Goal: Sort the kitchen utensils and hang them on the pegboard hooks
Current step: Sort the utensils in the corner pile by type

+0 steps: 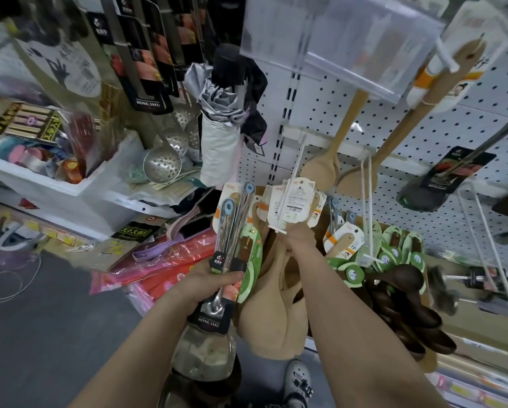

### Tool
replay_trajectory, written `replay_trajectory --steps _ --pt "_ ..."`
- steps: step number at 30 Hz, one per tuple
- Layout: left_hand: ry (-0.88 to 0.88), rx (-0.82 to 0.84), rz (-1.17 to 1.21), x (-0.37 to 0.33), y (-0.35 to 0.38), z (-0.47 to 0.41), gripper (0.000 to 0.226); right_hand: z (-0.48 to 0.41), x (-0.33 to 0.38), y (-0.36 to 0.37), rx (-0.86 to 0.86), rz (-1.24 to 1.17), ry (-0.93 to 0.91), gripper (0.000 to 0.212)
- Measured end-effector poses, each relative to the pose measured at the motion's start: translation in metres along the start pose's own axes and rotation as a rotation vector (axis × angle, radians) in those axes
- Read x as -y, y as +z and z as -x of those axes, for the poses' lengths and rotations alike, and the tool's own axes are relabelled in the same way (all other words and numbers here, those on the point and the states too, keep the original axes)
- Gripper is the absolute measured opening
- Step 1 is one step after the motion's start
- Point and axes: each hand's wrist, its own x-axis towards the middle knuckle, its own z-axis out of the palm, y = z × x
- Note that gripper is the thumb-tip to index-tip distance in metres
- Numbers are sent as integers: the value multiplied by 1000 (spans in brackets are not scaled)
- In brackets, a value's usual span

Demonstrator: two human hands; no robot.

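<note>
Left hand (pixel 214 285) is gripping a bundle of steel utensils with blue loop ends (pixel 232 225); right hand (pixel 298 238) is grasping pale wooden spatulas (pixel 273 313) (their white cards lying along a white wire hook (pixel 289 187)) before the white pegboard (pixel 423 119).

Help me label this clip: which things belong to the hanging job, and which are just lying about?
Job: left hand gripping steel utensils with blue loops; right hand holding pale wooden spatulas at a white hook; white pegboard; dark brown wooden spoons with green labels.
Lying about: folded grey umbrella; white foam box; red plastic packets on the floor.
</note>
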Motion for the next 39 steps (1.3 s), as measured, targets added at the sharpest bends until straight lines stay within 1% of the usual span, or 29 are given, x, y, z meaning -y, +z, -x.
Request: replay_trajectory --steps 2,4,6,9,11,16,20,22,24,27,29,32,33,36,39 --pt "-5 -1 8 0 1 -4 33 -2 -1 1 -55 21 -35 13" --pt "-9 -1 19 1 2 -8 38 -3 -4 4 -106 36 -26 19" --pt "-12 7 30 2 4 -12 42 -4 -11 7 -109 41 -18 28" --pt "-16 14 22 4 7 -15 43 -3 -16 6 -102 -7 -63 46" --pt "-17 21 12 4 9 -16 46 -1 -20 4 -122 -45 -82 53" --pt "-43 23 28 2 17 -15 41 8 -36 -3 -224 -87 -119 47" --pt "-16 59 39 -4 38 -12 22 14 -67 -12 -263 -48 -104 41" --pt "-5 65 56 -7 51 -8 17 14 -87 -19 -270 -32 -75 41" --pt "-7 79 68 -10 64 -5 22 13 -108 -25 -278 -13 -50 43" --pt "2 88 82 -9 90 -7 41 2 -146 -41 -298 106 -53 47" --pt "23 74 108 -5 111 -9 40 -12 -168 -58 -295 207 -92 42" --pt "58 54 114 -2 140 -10 26 -37 -190 -80 -260 339 -109 45" --pt "63 53 119 2 150 -11 25 -42 -198 -85 -241 398 -128 44" --pt "66 25 140 11 171 -13 32 -58 -211 -93 -210 546 -225 37" --pt "47 -17 144 21 186 -16 36 -70 -218 -100 -217 566 -303 40"
